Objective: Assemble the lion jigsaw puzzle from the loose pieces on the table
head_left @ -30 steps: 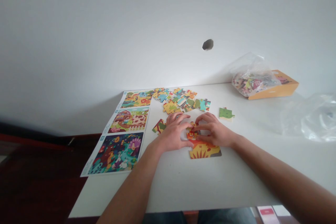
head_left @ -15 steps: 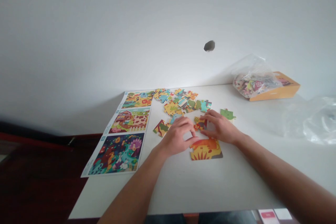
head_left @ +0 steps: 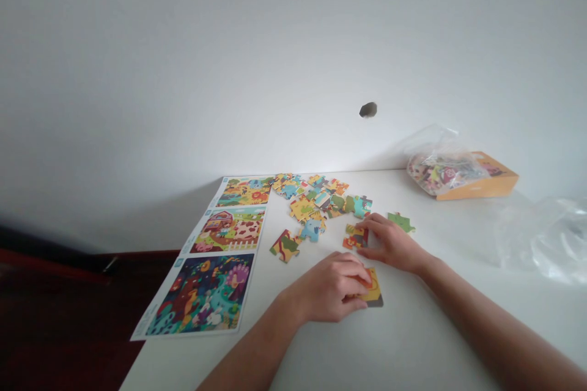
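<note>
My left hand (head_left: 332, 286) lies over an orange and yellow joined puzzle section (head_left: 373, 293) on the white table (head_left: 403, 342), fingers curled onto it. Further back, my right hand (head_left: 389, 243) has its fingertips pressed on a small orange puzzle piece (head_left: 354, 236). A pile of loose coloured pieces (head_left: 321, 198) is spread behind both hands. Single pieces lie apart: a green one (head_left: 400, 221), a blue one (head_left: 312, 230) and a red-green one (head_left: 284, 245).
A printed sheet (head_left: 215, 256) with three reference pictures lies along the table's left edge. An orange box (head_left: 486, 180) with a clear bag of pieces (head_left: 440, 162) stands at the back right. Crumpled clear plastic (head_left: 545, 238) lies at the right.
My hands have come apart. The left drew the orange section toward me. The right slid the small orange piece away toward the pile. The camera tilted, so the table sits lower in view.
</note>
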The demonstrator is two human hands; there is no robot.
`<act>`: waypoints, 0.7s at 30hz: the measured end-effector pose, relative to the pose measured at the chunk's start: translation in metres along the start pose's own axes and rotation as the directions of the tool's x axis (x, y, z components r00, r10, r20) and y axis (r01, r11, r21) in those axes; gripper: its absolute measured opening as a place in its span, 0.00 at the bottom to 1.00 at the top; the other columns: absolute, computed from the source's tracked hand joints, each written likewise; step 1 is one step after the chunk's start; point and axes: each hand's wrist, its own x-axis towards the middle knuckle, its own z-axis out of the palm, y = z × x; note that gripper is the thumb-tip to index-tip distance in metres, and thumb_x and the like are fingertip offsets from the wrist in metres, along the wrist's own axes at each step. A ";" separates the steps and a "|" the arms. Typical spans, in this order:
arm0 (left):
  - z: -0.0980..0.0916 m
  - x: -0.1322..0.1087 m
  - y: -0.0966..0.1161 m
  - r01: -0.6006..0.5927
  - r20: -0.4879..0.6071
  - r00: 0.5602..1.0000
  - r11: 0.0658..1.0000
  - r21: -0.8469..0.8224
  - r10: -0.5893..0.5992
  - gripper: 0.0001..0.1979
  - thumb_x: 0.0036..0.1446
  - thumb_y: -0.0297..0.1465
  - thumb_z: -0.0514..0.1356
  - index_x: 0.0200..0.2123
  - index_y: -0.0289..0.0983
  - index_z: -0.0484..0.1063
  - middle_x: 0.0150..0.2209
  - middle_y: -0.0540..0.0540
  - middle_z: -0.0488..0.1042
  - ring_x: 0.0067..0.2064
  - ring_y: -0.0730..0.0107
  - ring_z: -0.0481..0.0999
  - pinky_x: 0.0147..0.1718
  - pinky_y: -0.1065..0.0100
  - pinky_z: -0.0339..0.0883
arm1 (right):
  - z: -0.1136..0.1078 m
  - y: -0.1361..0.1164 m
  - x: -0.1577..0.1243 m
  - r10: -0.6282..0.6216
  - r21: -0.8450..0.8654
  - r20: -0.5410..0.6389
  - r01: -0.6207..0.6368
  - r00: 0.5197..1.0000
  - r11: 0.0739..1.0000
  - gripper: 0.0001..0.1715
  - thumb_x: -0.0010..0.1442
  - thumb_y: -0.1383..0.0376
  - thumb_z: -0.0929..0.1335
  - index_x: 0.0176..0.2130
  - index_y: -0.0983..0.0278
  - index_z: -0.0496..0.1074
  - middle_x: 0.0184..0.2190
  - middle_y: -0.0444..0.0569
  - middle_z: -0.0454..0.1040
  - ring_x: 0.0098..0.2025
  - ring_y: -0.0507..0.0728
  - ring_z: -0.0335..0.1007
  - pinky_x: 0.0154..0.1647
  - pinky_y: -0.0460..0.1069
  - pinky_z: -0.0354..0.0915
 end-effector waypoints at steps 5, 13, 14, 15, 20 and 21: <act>-0.017 -0.003 -0.008 0.250 -0.292 0.929 0.967 0.043 -0.228 0.13 0.63 0.23 0.51 0.41 0.37 0.76 0.41 0.43 0.76 0.46 0.64 0.70 0.50 0.59 0.65 | -0.010 -0.002 -0.001 -0.010 0.058 0.053 0.007 0.999 0.998 0.26 0.53 0.58 0.74 0.51 0.60 0.71 0.46 0.51 0.69 0.44 0.58 0.70 0.47 0.52 0.67; -0.031 -0.013 -0.017 0.395 -0.194 0.910 0.910 0.129 -0.368 0.18 0.55 0.24 0.58 0.49 0.42 0.72 0.54 0.45 0.70 0.59 0.56 0.60 0.60 0.51 0.56 | -0.012 -0.009 -0.002 -0.119 0.094 0.145 0.106 0.982 0.990 0.27 0.52 0.57 0.75 0.51 0.59 0.72 0.45 0.51 0.69 0.47 0.59 0.67 0.51 0.52 0.64; -0.031 -0.013 -0.016 0.403 -0.154 0.911 0.906 0.132 -0.382 0.19 0.54 0.25 0.60 0.50 0.43 0.72 0.56 0.46 0.68 0.60 0.55 0.58 0.61 0.50 0.54 | -0.012 -0.010 -0.002 -0.124 0.097 0.147 0.110 0.981 0.989 0.27 0.52 0.58 0.75 0.51 0.59 0.73 0.44 0.51 0.69 0.46 0.58 0.67 0.50 0.52 0.64; -0.031 -0.013 -0.014 0.411 -0.116 0.910 0.902 0.132 -0.397 0.20 0.53 0.27 0.61 0.50 0.44 0.72 0.58 0.47 0.67 0.62 0.54 0.56 0.62 0.50 0.53 | -0.012 -0.012 -0.002 -0.127 0.099 0.149 0.113 0.981 0.989 0.26 0.52 0.58 0.75 0.50 0.59 0.73 0.44 0.51 0.68 0.46 0.58 0.66 0.50 0.52 0.64; -0.031 -0.011 -0.013 0.421 -0.008 0.906 0.898 0.127 -0.423 0.21 0.49 0.31 0.66 0.49 0.46 0.74 0.62 0.50 0.63 0.66 0.50 0.48 0.65 0.47 0.47 | -0.015 -0.016 -0.002 -0.127 0.098 0.163 0.112 0.978 0.989 0.23 0.53 0.59 0.75 0.48 0.59 0.75 0.44 0.51 0.68 0.45 0.58 0.66 0.50 0.53 0.64; -0.030 -0.012 -0.014 0.418 -0.005 0.907 0.899 0.128 -0.421 0.20 0.49 0.31 0.66 0.48 0.46 0.74 0.62 0.50 0.62 0.67 0.49 0.48 0.65 0.47 0.47 | -0.016 -0.016 -0.002 -0.127 0.103 0.164 0.111 0.978 0.988 0.22 0.53 0.59 0.75 0.48 0.59 0.75 0.44 0.51 0.68 0.46 0.58 0.66 0.51 0.53 0.64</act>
